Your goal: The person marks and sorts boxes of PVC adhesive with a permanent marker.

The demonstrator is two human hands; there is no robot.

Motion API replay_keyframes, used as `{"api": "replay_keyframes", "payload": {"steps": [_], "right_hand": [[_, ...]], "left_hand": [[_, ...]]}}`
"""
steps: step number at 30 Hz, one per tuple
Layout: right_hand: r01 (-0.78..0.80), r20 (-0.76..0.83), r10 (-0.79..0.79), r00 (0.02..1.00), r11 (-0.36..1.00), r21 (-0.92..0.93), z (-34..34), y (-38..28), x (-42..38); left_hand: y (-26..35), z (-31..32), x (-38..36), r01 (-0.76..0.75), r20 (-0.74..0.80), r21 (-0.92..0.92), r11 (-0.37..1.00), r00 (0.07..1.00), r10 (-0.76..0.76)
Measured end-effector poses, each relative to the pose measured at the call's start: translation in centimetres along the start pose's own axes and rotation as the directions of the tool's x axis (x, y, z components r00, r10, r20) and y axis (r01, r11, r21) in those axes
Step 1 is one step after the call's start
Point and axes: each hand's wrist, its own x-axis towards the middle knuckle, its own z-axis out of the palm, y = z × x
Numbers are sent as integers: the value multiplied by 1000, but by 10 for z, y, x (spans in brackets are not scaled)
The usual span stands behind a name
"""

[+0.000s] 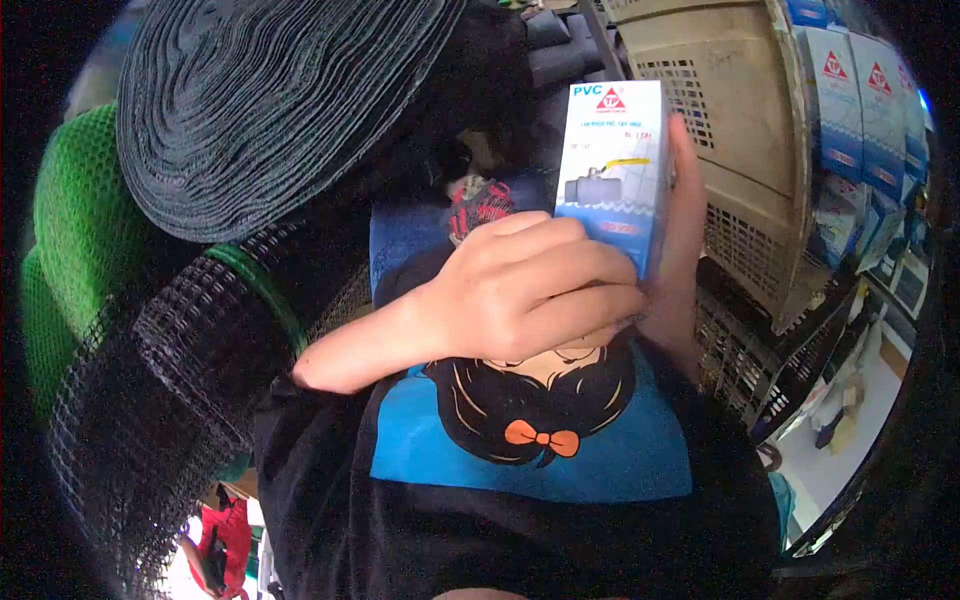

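Note:
A white and blue PVC ball valve box (608,150) stands upright in front of my chest, its printed face with a grey valve and yellow handle turned toward me. My right hand (682,215) grips the box from behind and along its right side; most of those fingers are hidden. Across the lower end of the box lies my left hand (540,280), its fingers curled and closed on that end. The left fingertips and the bottom of the box are hidden from view.
A large roll of dark netting (280,100) stands at upper left, beside green mesh (85,210) and a black mesh roll (205,330). On the right are a beige plastic crate (715,60) and several similar boxes (850,110). A red item (225,540) shows at lower left.

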Motion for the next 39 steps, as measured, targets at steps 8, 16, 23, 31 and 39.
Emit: {"api": "replay_keyframes", "payload": {"steps": [8, 16, 23, 31, 39], "right_hand": [[-134, 272, 109, 956, 988, 74, -26, 9, 11], [-313, 509, 196, 838, 937, 154, -8, 14, -3], [182, 431, -3, 903, 909, -376, -12, -3, -20], [289, 345, -126, 930, 830, -477, -25, -6, -49], [249, 93, -232, 968, 928, -278, -16, -1, -49]], "left_hand": [[-10, -7, -7, 134, -15, -149, 980, 990, -137], [-4, -11, -5, 199, -65, -245, 949, 973, -221], [-19, -33, 19, 99, -110, 131, 986, 990, -85], [-32, -24, 35, 79, -154, 225, 971, 987, -44], [-18, -2, 23, -9, 102, 3, 1000, 995, 9]]}}
